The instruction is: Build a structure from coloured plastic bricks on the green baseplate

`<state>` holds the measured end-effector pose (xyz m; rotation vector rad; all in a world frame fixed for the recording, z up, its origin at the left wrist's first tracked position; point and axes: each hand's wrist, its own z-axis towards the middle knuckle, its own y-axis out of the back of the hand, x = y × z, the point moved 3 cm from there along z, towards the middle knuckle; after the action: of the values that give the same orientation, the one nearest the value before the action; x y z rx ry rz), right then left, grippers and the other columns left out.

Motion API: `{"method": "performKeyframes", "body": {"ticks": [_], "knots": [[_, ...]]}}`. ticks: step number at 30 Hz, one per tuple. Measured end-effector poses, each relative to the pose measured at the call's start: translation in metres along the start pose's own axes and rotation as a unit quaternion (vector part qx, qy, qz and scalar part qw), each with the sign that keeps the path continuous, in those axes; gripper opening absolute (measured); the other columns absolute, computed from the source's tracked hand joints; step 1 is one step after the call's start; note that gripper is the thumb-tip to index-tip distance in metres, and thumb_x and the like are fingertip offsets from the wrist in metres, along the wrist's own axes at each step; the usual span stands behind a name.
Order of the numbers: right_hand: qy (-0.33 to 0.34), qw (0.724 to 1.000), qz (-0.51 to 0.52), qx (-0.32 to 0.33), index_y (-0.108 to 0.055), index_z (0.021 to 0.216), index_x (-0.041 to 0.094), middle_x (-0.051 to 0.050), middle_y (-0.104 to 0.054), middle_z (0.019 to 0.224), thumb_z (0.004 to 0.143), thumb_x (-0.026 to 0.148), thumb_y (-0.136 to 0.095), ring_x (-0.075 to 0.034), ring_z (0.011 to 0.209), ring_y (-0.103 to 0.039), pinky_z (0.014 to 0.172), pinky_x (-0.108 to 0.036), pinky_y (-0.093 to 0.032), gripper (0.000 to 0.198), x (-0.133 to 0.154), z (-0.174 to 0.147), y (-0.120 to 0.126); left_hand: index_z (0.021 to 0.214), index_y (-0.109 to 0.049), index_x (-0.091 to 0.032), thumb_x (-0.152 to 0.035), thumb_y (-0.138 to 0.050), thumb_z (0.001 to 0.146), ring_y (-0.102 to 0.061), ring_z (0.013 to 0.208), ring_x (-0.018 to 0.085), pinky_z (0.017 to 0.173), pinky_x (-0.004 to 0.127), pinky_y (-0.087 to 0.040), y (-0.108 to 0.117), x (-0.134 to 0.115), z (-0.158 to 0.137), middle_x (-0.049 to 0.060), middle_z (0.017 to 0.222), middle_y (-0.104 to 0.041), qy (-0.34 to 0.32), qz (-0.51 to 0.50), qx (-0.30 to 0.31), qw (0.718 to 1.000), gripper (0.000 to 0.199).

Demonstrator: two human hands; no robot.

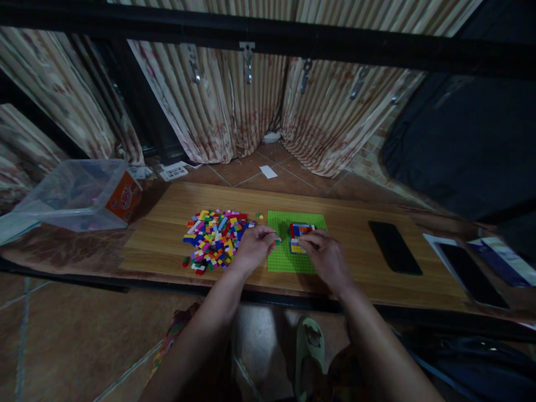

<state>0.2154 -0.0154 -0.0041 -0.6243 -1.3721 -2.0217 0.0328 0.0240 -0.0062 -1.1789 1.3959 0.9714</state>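
On the green baseplate point(278, 262) stands a small walled build of toy bricks point(297, 230) in red, blue, white and yellow. My left hand point(253, 248) is over the plate's left edge, thumb and fingers pinched on small toy bricks point(276, 242) that look pink and green. At the build's right side, my right hand point(329, 258) has its fingertips pressed together against the bricks. Whatever lies between those fingertips is hidden. A heap of loose toy bricks point(215, 237) in many colours spreads to the left, partly behind my left hand.
The wooden board point(159, 240) carries the baseplate, heap and a black phone-like slab point(395, 247). Left of it is a clear plastic box point(79, 195) with an orange label. Farther right lie another dark device point(473, 274) and a packet point(505, 259). A black bar point(268, 33) crosses above.
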Motion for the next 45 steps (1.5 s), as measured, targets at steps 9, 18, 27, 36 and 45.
{"method": "performKeyframes", "body": {"ticks": [9,18,27,36,45], "knots": [[0.041,0.993,-0.105,0.023,-0.07,0.077,0.022,-0.007,-0.063,0.085,0.084,0.024,-0.055,-0.022,0.084,-0.058,0.078,-0.036,-0.045,0.016,0.007,0.001,-0.013,0.071,-0.061,-0.015,-0.018,-0.058,0.073,-0.053,0.048,0.008,0.046,0.018,-0.039,-0.001,0.003,-0.001,-0.003,0.055,-0.057,0.002,-0.004,0.001,1.0,0.005],[0.039,0.994,-0.105,-0.004,-0.066,0.071,0.022,-0.005,-0.062,0.08,0.086,0.024,-0.053,-0.02,0.077,-0.058,0.074,-0.033,-0.045,0.02,0.004,-0.001,-0.019,0.074,-0.062,-0.015,-0.021,-0.057,0.075,-0.053,0.049,0.009,0.046,0.019,-0.04,-0.003,0.009,0.001,-0.002,0.055,-0.057,0.012,0.023,0.015,1.0,0.007],[0.043,0.99,-0.133,-0.004,-0.067,0.081,0.021,-0.008,-0.063,0.09,0.091,0.021,-0.039,-0.02,0.083,-0.059,0.075,-0.031,-0.046,0.03,0.006,-0.016,-0.028,0.072,-0.063,-0.015,-0.022,-0.057,0.075,-0.051,0.047,0.009,0.046,0.02,-0.038,-0.004,0.011,0.001,-0.002,0.055,-0.057,-0.002,0.047,0.024,0.999,0.01],[0.006,0.998,-0.06,-0.035,-0.07,0.093,0.019,-0.01,-0.065,0.098,0.091,0.027,-0.042,-0.021,0.086,-0.062,0.079,-0.033,-0.048,0.029,0.009,-0.018,-0.019,0.079,-0.065,-0.014,-0.022,-0.055,0.077,-0.047,0.043,0.007,0.044,0.018,-0.035,-0.012,0.015,-0.002,-0.003,0.053,-0.057,0.018,0.049,0.032,0.998,0.013],[-0.138,0.968,0.208,-0.019,-0.072,0.087,0.02,-0.006,-0.073,0.086,0.078,0.041,-0.062,-0.02,0.079,-0.065,0.075,-0.034,-0.048,0.025,0.011,-0.009,-0.025,0.083,-0.07,-0.013,-0.023,-0.058,0.076,-0.049,0.047,0.007,0.046,0.018,-0.037,-0.019,0.014,-0.004,-0.002,0.054,-0.058,0.011,0.004,0.04,0.999,0.017]]}}
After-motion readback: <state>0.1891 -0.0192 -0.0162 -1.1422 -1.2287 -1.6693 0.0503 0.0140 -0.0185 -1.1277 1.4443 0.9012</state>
